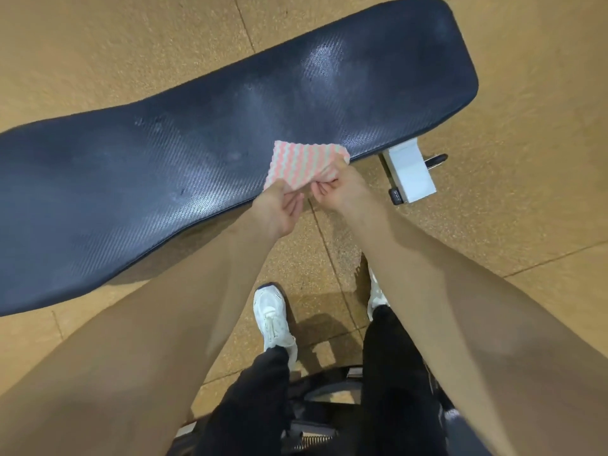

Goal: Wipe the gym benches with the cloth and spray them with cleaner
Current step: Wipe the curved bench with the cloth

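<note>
Obs., head view. Both hands are meeting over the near edge of the gym bench (230, 126), each one holding the same cloth (306, 158).

Left hand (278, 207): fingers (293, 199) are curling in toward the palm, with the thumb pressing the cloth's lower left corner against them. The grip is a pinch, closed on fabric.

Right hand (337, 189): fingers (320, 189) are curling tightly, clamping the cloth's lower right edge. The fabric is bunching a little just above the knuckles.

The cloth has pink and white wavy stripes. It is hanging spread between the two hands and overlapping the pad's near edge. Cannot tell whether it is touching the pad or hovering just above it.

The bench pad is dark with a woven texture, running diagonally from lower left to upper right. Pale shiny patches are showing along its middle and near its far end.

A white frame leg (411, 176) is sticking out from under the pad just right of the hands, with a black cap at its near end.

The person is standing close beside the bench on the tan tiled floor (98, 44), wearing black trousers (250, 390) and white sneakers (271, 319). A dark metal frame with a coil spring (312, 439) is lying at the bottom edge between the legs.
</note>
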`<state>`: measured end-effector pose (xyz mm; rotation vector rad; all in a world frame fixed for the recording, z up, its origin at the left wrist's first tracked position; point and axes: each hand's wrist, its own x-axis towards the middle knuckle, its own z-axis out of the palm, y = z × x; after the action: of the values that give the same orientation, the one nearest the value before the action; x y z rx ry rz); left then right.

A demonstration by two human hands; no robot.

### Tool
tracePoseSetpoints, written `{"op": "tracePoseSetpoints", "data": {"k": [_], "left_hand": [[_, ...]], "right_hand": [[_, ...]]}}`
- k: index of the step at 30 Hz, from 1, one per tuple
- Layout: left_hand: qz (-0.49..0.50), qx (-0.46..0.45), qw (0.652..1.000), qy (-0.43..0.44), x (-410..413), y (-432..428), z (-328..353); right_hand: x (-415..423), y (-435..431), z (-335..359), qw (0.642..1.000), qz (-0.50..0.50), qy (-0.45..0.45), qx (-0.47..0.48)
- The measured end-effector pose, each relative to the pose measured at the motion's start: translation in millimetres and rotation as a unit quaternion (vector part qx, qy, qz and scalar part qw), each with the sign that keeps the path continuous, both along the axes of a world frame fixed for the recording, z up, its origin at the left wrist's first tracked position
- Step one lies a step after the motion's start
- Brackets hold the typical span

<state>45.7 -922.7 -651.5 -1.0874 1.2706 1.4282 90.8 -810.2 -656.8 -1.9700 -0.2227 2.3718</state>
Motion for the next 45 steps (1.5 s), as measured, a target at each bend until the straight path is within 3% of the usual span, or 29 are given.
{"op": "tracePoseSetpoints", "data": {"k": [10, 17, 20, 21, 22, 25, 27, 29, 31, 34, 38, 41, 44, 45], "left_hand": [[-0.053, -0.003, 0.999, -0.007, 27.6, 111.3, 3.8], [-0.17, 0.025, 0.985, -0.012, 47.4, 193.1, 2.7], [-0.253, 0.003, 0.965, 0.073, 54.6, 221.1, -3.8], [-0.291, -0.02, 0.943, 0.159, 55.3, 225.6, -10.0], [-0.363, -0.06, 0.889, 0.274, 54.6, 230.1, -12.0], [-0.544, -0.088, 0.636, 0.54, 54.0, 239.7, -5.7], [-0.628, -0.024, 0.495, 0.6, 50.1, 253.2, -5.9], [-0.724, 0.005, 0.368, 0.584, 47.8, 268.7, -13.2], [-0.766, -0.026, 0.291, 0.572, 41.9, 283.3, -26.2], [-0.781, -0.081, 0.226, 0.576, 27.3, 297.6, -34.9], [-0.789, -0.103, 0.233, 0.559, 8.4, 316.6, -30.9], [-0.798, -0.144, 0.207, 0.547, -12.2, 334.5, -27.7], [-0.781, -0.16, 0.269, 0.54, -41.9, 350.8, -25.2], [-0.785, -0.159, 0.268, 0.535, -50.9, 355.2, -22.7]], "right_hand": [[28.0, 110.0, -10.1, 0.999, -0.051, 0.013, 0.004], [57.4, 199.8, -15.0, 0.993, -0.107, 0.007, 0.038], [64.5, 240.7, -21.9, 0.994, -0.091, 0.01, 0.065], [65.2, 250.9, -24.6, 0.993, -0.086, 0.014, 0.074], [65.1, 261.9, -27.0, 0.994, -0.077, 0.013, 0.083], [66.7, 291.0, -35.1, 0.993, -0.045, 0.005, 0.11], [68.6, 307.4, -42.1, 0.991, -0.033, 0.001, 0.128], [68.8, 320.5, -44.5, 0.988, 0.0, -0.007, 0.155], [65.6, 329.8, -42.0, 0.982, 0.025, -0.004, 0.185], [58.9, 344.7, -39.8, 0.974, 0.034, 0.007, 0.224], [45.4, 359.4, -36.9, 0.966, 0.088, 0.055, 0.235], [34.9, 364.0, -32.0, 0.948, 0.181, 0.059, 0.254], [25.2, 368.0, -24.0, 0.935, 0.232, 0.069, 0.259], [21.9, 368.6, -20.7, 0.929, 0.248, 0.076, 0.265]]}}
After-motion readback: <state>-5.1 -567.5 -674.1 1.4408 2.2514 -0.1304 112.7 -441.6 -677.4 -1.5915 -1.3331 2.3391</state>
